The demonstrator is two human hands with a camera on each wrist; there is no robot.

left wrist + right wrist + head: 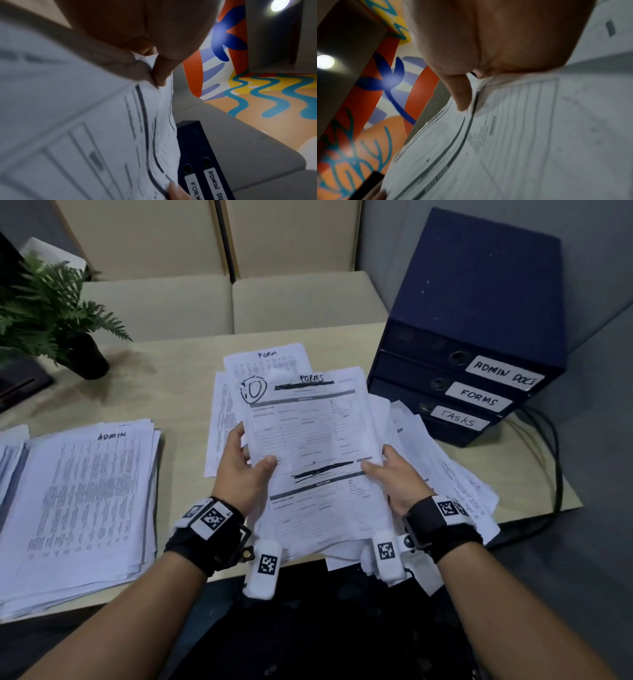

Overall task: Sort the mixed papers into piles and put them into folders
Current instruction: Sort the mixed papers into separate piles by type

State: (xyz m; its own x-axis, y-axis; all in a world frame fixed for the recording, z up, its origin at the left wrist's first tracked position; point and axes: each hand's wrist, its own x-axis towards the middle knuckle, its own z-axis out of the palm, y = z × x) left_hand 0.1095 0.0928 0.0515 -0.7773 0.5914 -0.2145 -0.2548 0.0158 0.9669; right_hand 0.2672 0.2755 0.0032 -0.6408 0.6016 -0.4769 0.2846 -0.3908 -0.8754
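Observation:
Both hands hold a sheaf of printed forms (311, 446) headed "FORMS" above the desk, tilted toward me. My left hand (245, 462) grips its left edge, thumb on top. At the right edge my right hand (385, 470) pinches it with the thumb over the page. The left wrist view shows the forms (102, 135) pinched under the left hand (154, 70); the right wrist view shows the papers (513, 135) under the right hand (462, 97). A pile marked "ADMIN" (85, 501) lies at left. Sheets marked "FORM" (267, 359) lie behind. Three dark blue folders (455, 392) labelled ADMIN DOCS, FORMS, TASKS stand stacked at right.
Loose mixed papers (455, 484) spread under and right of the held sheaf, reaching the desk (164, 392) front edge. A potted fern (51, 313) stands at back left. Black cables (551, 446) hang off the right edge. Beige seats (239, 302) lie beyond the desk.

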